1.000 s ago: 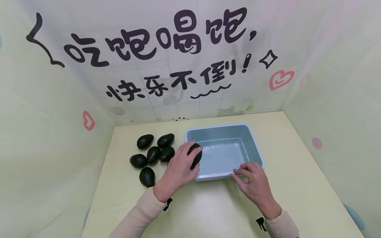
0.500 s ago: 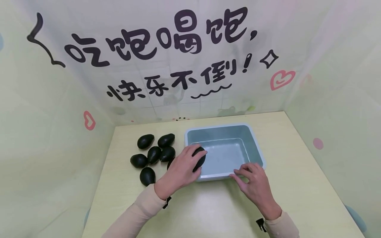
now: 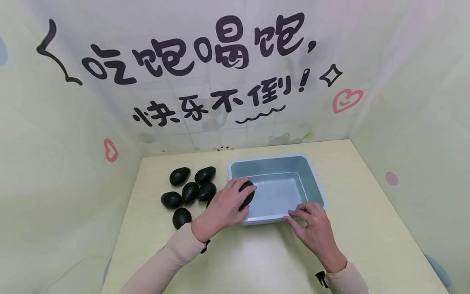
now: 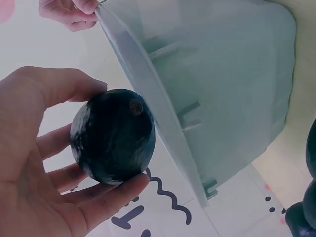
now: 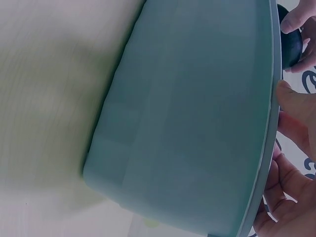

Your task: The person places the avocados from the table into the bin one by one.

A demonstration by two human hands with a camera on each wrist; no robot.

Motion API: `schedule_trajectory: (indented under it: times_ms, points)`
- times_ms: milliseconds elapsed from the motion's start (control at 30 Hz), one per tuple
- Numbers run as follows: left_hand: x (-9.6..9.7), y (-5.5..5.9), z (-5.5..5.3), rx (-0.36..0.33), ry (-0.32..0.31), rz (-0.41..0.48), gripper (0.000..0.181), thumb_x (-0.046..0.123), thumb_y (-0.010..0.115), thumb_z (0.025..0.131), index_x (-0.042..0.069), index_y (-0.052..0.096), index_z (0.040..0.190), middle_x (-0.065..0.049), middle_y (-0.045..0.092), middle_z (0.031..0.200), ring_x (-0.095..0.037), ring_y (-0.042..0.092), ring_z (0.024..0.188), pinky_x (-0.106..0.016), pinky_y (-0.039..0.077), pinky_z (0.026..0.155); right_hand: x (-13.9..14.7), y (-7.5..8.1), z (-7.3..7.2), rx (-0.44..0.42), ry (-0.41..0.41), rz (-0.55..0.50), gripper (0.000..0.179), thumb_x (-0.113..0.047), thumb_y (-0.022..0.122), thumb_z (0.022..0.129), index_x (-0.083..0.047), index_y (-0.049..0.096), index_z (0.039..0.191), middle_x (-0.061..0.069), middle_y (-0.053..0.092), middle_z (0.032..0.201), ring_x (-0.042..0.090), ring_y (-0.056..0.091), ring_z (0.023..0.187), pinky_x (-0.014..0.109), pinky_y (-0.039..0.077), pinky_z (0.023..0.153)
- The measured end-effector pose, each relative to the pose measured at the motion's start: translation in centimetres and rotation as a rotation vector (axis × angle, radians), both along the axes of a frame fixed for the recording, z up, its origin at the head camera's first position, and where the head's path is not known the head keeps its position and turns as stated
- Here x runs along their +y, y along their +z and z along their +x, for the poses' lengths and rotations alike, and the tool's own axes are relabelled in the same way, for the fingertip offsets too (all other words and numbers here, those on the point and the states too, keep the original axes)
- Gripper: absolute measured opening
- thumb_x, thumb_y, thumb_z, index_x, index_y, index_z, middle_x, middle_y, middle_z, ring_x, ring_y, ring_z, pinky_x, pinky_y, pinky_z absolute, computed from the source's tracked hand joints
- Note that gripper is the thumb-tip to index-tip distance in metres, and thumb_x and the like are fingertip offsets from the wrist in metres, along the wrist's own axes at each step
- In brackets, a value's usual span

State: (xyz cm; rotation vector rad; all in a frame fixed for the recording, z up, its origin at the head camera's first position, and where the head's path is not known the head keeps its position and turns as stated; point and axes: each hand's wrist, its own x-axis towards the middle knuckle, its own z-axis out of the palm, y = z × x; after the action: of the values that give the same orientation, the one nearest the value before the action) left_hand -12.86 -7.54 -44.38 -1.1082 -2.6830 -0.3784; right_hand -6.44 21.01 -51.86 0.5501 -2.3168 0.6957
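My left hand (image 3: 227, 205) grips a dark avocado (image 3: 247, 193) over the near left corner of a blue-grey plastic basin (image 3: 277, 218). In the left wrist view, thumb and fingers wrap the avocado (image 4: 113, 137), its stem end showing, right beside the basin's rim (image 4: 163, 116). My right hand (image 3: 315, 228) pinches the basin's near rim between thumb and fingers, right of its middle. The right wrist view shows this hand (image 5: 296, 148) at the rim, against the basin's outer wall (image 5: 182, 108). No avocado shows on the basin floor.
Several dark avocados (image 3: 190, 192) lie grouped on the pale wooden table (image 3: 249, 261) left of the basin; one is partly hidden behind my left hand. A printed cloth backdrop (image 3: 235, 134) with black lettering rises behind the table and along both sides.
My left hand has moved slightly to the right with the avocado, further over the basin's left rim. The right hand keeps its place on the near rim.
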Motion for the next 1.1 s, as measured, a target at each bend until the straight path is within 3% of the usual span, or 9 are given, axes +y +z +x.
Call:
schedule_trajectory:
  times_ms: [267, 400, 533, 667, 800, 1100]
  points:
    - [0.5, 0.1, -0.7, -0.021, -0.022, -0.043, 0.048, 0.018, 0.076, 0.094, 0.014, 0.066, 0.141, -0.015, 0.060, 0.147, -0.033, 0.061, 0.131, -0.041, 0.065, 0.084, -0.2, -0.1, 0.0, 0.009, -0.010, -0.014, 0.025, -0.014, 0.100, 0.062, -0.010, 0.085, 0.082, 0.003, 0.068, 0.084, 0.024, 0.059, 0.080, 0.038, 0.047, 0.069]
    - [0.5, 0.0, -1.2, -0.031, -0.029, -0.052, 0.049, 0.019, 0.076, 0.095, 0.014, 0.065, 0.142, -0.015, 0.060, 0.147, -0.033, 0.061, 0.132, -0.042, 0.065, 0.084, -0.2, -0.3, 0.0, 0.006, 0.005, -0.023, 0.020, -0.027, 0.095, 0.078, -0.010, 0.086, 0.083, 0.003, 0.068, 0.084, 0.024, 0.059, 0.080, 0.038, 0.047, 0.070]
    - [0.6, -0.4, -1.4, -0.038, -0.046, -0.078, 0.049, 0.020, 0.076, 0.095, 0.014, 0.065, 0.143, -0.016, 0.060, 0.148, -0.033, 0.060, 0.133, -0.041, 0.065, 0.084, -0.2, -0.4, 0.0, -0.016, 0.002, -0.036, 0.031, -0.040, 0.085, 0.090, -0.010, 0.086, 0.084, 0.003, 0.068, 0.084, 0.024, 0.059, 0.081, 0.039, 0.047, 0.071]
    - [0.9, -0.7, -1.4, -0.051, -0.051, -0.090, 0.048, 0.021, 0.075, 0.096, 0.014, 0.065, 0.143, -0.016, 0.060, 0.148, -0.033, 0.060, 0.133, -0.041, 0.065, 0.086, -0.2, -0.2, 0.1, -0.030, -0.011, -0.035, 0.020, -0.026, 0.095, 0.077, -0.009, 0.086, 0.084, 0.003, 0.068, 0.084, 0.024, 0.058, 0.081, 0.039, 0.046, 0.072]
    - [1.0, -0.6, -1.5, -0.057, -0.040, -0.087, 0.047, 0.022, 0.074, 0.097, 0.015, 0.065, 0.143, -0.015, 0.060, 0.149, -0.033, 0.061, 0.133, -0.042, 0.065, 0.085, -0.3, 0.0, 0.1, -0.004, -0.018, -0.021, 0.025, -0.015, 0.100, 0.063, -0.010, 0.086, 0.083, 0.003, 0.068, 0.084, 0.023, 0.058, 0.080, 0.039, 0.047, 0.071]
    - [0.7, -0.3, -1.8, 0.014, -0.006, -0.020, 0.046, 0.026, 0.077, 0.096, 0.015, 0.066, 0.139, -0.014, 0.062, 0.146, -0.031, 0.064, 0.130, -0.039, 0.064, 0.074, -0.4, -0.1, 0.1, 0.004, -0.009, -0.055, 0.025, -0.013, 0.099, 0.063, -0.010, 0.086, 0.084, 0.002, 0.068, 0.085, 0.023, 0.058, 0.081, 0.039, 0.045, 0.073]
